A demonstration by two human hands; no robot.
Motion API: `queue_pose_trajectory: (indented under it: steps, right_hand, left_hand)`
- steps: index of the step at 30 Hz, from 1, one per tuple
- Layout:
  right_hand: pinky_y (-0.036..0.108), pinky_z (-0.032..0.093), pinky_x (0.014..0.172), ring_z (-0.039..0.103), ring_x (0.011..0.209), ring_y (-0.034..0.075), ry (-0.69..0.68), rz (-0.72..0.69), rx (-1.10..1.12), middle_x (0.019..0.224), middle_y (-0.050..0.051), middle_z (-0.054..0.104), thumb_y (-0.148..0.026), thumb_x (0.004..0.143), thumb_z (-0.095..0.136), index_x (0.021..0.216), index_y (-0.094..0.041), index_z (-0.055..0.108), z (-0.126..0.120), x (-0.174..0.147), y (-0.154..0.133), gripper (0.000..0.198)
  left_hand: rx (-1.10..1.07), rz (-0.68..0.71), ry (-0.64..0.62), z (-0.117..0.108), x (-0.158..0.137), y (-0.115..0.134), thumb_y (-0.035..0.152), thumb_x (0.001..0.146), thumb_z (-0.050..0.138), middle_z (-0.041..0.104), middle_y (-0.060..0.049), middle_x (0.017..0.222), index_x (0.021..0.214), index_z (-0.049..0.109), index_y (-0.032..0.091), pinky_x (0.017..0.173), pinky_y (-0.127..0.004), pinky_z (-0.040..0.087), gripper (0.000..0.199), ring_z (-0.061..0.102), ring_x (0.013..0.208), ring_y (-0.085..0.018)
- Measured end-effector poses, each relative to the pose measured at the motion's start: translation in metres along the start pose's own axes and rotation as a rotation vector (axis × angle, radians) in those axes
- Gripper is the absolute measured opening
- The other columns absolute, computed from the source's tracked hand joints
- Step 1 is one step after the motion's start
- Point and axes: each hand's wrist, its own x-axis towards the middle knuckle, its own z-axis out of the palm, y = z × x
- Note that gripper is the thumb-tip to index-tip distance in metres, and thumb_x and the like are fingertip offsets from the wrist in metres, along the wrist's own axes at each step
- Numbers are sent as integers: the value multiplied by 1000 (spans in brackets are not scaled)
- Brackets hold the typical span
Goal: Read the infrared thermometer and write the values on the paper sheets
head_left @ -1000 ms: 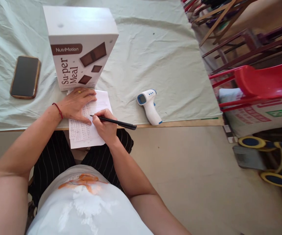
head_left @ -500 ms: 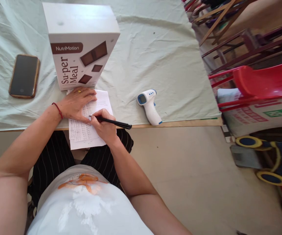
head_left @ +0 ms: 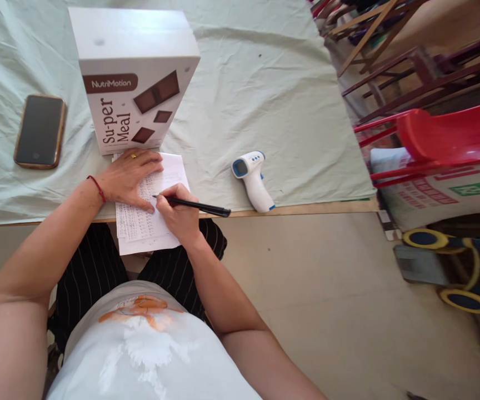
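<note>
Sheets of paper covered in small handwriting lie at the table's front edge, their lower part sticking out over my lap. My left hand rests flat across them with its fingers spread, just in front of a white NutriMotion box. A black pen is pinched in my right hand, its tip at the writing beside my left thumb. To the right of the papers a white and blue infrared thermometer lies on its side, touched by neither hand.
A phone in a brown case lies at the left of the pale green tablecloth. Beyond the table's right edge are a red plastic chair, a printed sack and a blue and yellow wheeled object.
The pen has tilted a little, its back end swinging slightly right and its tip showing more clearly on the paper. My left hand stays spread on the sheets.
</note>
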Motion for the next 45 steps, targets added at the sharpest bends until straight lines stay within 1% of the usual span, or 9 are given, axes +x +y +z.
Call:
queue_pose_trajectory:
  steps: [3, 8, 12, 21, 27, 33, 38, 41, 45]
  right_hand:
    - [29, 47, 62, 52, 58, 12, 35, -8, -5, 61, -5, 57, -30, 79, 57, 70, -25, 53, 1, 0, 2, 11]
    - [28, 45, 60, 50, 56, 11, 32, -40, -16, 59, -5, 55, -28, 79, 56, 69, -25, 52, 4, -2, 4, 12]
    - [28, 45, 60, 48, 55, 10, 23, -60, -20, 59, -6, 53, -24, 78, 56, 68, -25, 49, 3, -2, 4, 13]
    - [28, 45, 58, 49, 54, 11, 52, -69, -14, 58, -6, 55, -26, 79, 54, 69, -25, 51, 3, -1, 4, 11]
    - [27, 46, 57, 52, 55, 11, 75, -100, 3, 59, -5, 57, -27, 80, 55, 69, -25, 53, 1, 0, 6, 11]
    - [28, 44, 58, 50, 54, 11, 60, -75, -27, 58, -6, 55, -27, 79, 55, 68, -25, 52, 4, -1, 6, 12]
    - [28, 44, 58, 50, 54, 11, 81, -99, -8, 59, -5, 56, -26, 79, 56, 68, -24, 53, 3, -1, 7, 11]
    - [28, 44, 58, 50, 54, 11, 63, -99, -5, 59, -5, 57, -26, 79, 56, 68, -24, 53, 2, -1, 7, 11]
    - [28, 43, 58, 48, 53, 11, 51, -78, -12, 57, -6, 53, -25, 79, 56, 67, -25, 50, 3, -1, 7, 13]
  left_hand:
    - [39, -15, -20, -2, 0, 3, 63, 68, 85, 57, -19, 150, 133, 65, 15, 117, -65, 41, 83, 54, 137, -49]
    - [114, -37, -60, -9, 0, 12, 56, 71, 86, 58, -18, 150, 134, 63, 15, 120, -58, 41, 79, 55, 138, -44]
    - [117, -44, -62, -10, 0, 13, 55, 69, 87, 58, -18, 150, 133, 64, 17, 120, -57, 40, 78, 55, 137, -43]
    - [146, -58, -94, -10, 0, 12, 58, 74, 82, 55, -13, 153, 137, 61, 18, 121, -56, 41, 77, 53, 138, -39]
    - [128, -28, -63, -8, 0, 8, 65, 74, 81, 56, -20, 150, 136, 62, 11, 119, -60, 42, 84, 54, 137, -44]
    - [141, -54, -76, -8, 0, 10, 59, 72, 85, 56, -14, 152, 135, 61, 18, 120, -56, 42, 79, 54, 138, -40]
    - [150, -62, -111, -13, 0, 15, 56, 72, 89, 54, -17, 154, 137, 58, 14, 121, -57, 40, 83, 51, 139, -39]
    - [157, -64, -115, -14, 0, 15, 54, 75, 85, 54, -16, 154, 138, 58, 14, 121, -55, 40, 79, 51, 140, -38]
    - [149, -48, -90, -11, 1, 14, 56, 71, 86, 56, -18, 150, 136, 61, 13, 120, -55, 41, 82, 53, 138, -41]
